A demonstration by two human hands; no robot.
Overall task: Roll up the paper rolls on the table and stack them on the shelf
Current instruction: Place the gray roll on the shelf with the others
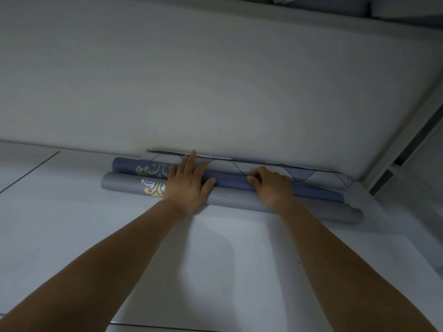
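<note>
Three paper rolls lie side by side on a white shelf surface point(215, 248), against the back wall. Nearest me is a grey roll point(235, 202) with a white and gold ornament. Behind it lies a blue roll point(230, 183) with a gold ornament. At the back sits a pale roll point(318, 174) with thin dark wavy lines. My left hand point(188, 182) rests flat over the blue and grey rolls, fingers spread. My right hand point(272, 185) presses on the blue roll with its fingers curled over it.
A white wall panel point(215, 80) rises directly behind the rolls. A white frame with dark gaps point(407, 149) runs diagonally at the right. A dark seam point(28, 172) crosses the surface at the left.
</note>
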